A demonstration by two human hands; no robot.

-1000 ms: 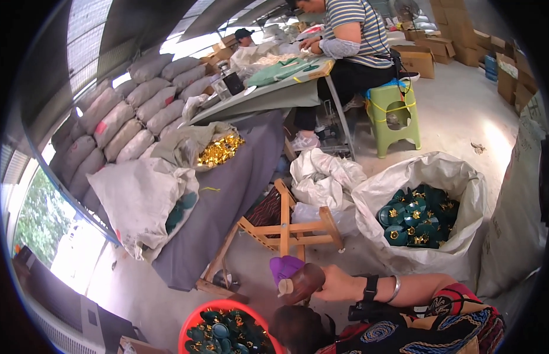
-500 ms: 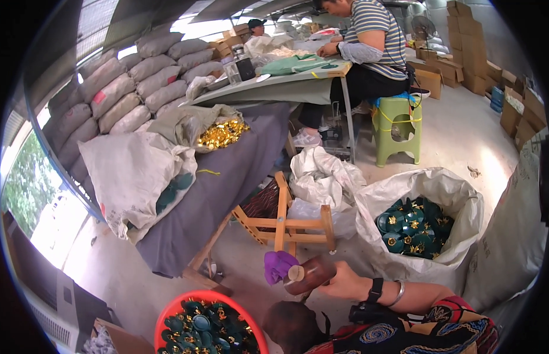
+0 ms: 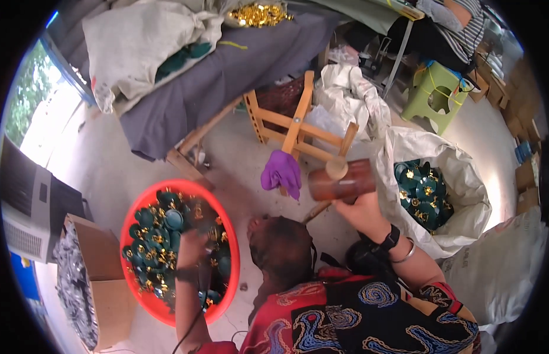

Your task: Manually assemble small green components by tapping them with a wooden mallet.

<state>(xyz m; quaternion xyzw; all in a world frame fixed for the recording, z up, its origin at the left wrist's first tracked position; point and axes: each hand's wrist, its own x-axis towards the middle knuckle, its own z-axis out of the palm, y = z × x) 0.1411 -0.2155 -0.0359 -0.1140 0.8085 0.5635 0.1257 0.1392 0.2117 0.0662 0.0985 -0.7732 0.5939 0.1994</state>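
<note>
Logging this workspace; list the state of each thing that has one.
Red basin: filled with green pieces
Floor sack: open, green pieces inside
Cardboard box: open, silvery filling
Table sack: open, green pieces showing
Purple cloth: crumpled
Green stool: upright
Brown cylinder: in right hand, blurred
Left hand: over basin, blurred

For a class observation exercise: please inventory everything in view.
Basin: one, red, lower left
Open sack: one, white, right
Green-and-gold pieces: many, in basin and open sack
Other sacks: three or more, whitish, left and right
Draped cloth: one, grey, upper left
Shiny pieces: many, gold, top
Cardboard box: one, brown, lower left
Silver material: uncounted, in box
Machine: one, grey, left
Wooden stand: one, tan, centre
Small cloth: one, purple, by stand
Stool: one, green, upper right
Cartons: several, brown, right edge
Co-worker: one, striped top, top right
Cylinder: one, reddish-brown, right of centre
Left hand: one, blurred, in or over basin
Right hand: one, holding cylinder
</note>
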